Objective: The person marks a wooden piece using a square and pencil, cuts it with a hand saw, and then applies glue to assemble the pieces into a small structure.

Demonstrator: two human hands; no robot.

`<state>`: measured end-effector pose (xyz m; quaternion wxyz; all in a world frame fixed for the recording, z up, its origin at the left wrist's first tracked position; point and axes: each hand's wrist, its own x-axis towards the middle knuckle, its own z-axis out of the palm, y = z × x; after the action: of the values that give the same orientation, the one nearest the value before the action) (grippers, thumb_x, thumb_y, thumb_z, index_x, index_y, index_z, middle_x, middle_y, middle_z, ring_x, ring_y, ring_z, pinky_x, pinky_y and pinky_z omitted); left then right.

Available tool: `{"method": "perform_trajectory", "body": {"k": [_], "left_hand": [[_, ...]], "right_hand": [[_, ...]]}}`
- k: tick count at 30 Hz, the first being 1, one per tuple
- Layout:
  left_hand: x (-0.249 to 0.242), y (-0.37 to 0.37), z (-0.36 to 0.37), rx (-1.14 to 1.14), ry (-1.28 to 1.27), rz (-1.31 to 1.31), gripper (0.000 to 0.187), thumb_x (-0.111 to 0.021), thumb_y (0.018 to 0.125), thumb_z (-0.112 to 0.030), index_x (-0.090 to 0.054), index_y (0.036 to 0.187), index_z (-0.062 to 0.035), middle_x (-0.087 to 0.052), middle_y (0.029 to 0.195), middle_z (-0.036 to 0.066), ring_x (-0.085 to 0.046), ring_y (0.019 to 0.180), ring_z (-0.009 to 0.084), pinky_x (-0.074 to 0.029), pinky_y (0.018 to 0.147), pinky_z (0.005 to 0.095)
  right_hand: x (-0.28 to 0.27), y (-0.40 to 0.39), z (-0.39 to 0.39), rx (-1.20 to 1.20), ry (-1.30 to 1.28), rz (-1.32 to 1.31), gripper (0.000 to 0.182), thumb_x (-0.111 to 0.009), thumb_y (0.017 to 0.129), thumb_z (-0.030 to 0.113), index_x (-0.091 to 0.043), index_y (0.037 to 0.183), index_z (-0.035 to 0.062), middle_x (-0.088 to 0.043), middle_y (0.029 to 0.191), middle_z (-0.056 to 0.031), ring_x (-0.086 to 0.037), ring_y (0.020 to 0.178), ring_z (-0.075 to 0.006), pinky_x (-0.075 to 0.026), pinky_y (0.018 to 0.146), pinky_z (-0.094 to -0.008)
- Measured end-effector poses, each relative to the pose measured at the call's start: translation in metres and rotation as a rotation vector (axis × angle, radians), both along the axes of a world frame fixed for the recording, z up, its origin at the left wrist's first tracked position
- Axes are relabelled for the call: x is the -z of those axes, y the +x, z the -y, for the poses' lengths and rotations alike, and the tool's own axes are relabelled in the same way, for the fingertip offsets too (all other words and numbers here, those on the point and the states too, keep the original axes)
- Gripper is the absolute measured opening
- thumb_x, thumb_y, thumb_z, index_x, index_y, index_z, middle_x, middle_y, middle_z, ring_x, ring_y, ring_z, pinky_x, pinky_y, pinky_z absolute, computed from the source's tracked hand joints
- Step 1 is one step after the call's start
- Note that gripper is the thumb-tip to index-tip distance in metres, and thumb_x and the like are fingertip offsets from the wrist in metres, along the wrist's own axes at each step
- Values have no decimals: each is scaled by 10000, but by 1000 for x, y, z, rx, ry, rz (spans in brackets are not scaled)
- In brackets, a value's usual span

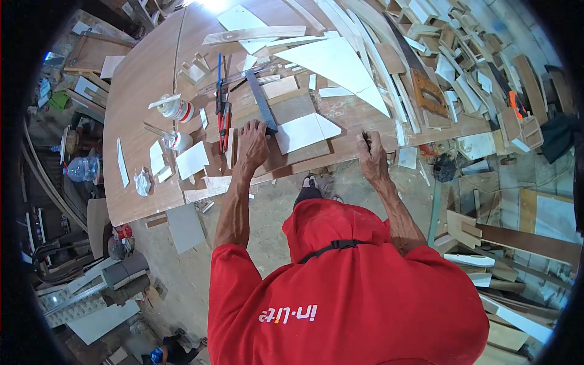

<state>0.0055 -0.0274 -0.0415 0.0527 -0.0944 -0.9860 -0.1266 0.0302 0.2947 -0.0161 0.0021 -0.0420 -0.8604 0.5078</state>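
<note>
My left hand [252, 146] lies on a brown wooden board [292, 109] at the table's near edge, its fingers curled over the lower end of a dark metal square [260, 100] that runs away from me. A white panel piece [304, 132] sits just right of that hand. My right hand [372, 155] rests on the table edge further right, fingers closed around a small dark pencil-like thing [367, 137]; what it is stays unclear.
The wooden table [140, 79] carries two glue bottles [176, 109], red-handled tools [223, 118], a white triangular panel [340, 64], many offcuts and a hand saw [426, 91]. Wood scraps pile up on the right. A water bottle [82, 169] stands left.
</note>
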Motion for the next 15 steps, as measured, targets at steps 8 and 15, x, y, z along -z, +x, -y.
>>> {"method": "perform_trajectory", "body": {"k": [8, 15], "left_hand": [[-3, 4, -2, -68, -55, 21, 382, -618, 771, -108, -529, 1136, -39, -514, 1086, 144, -468, 1066, 332, -324, 911, 461], [-4, -2, 4, -73, -120, -48, 368, -580, 764, -71, -543, 1130, -60, -523, 1064, 128, -470, 1055, 321, -320, 906, 449]], "right_hand": [[-11, -28, 33, -209, -14, -90, 314, -439, 961, 237, -590, 1112, 7, -627, 916, -244, -613, 878, -420, -463, 762, -455], [-10, -63, 80, -359, -58, -24, 292, -476, 931, 225, -639, 961, -17, -651, 852, -206, -643, 838, -358, -480, 741, -430]]}}
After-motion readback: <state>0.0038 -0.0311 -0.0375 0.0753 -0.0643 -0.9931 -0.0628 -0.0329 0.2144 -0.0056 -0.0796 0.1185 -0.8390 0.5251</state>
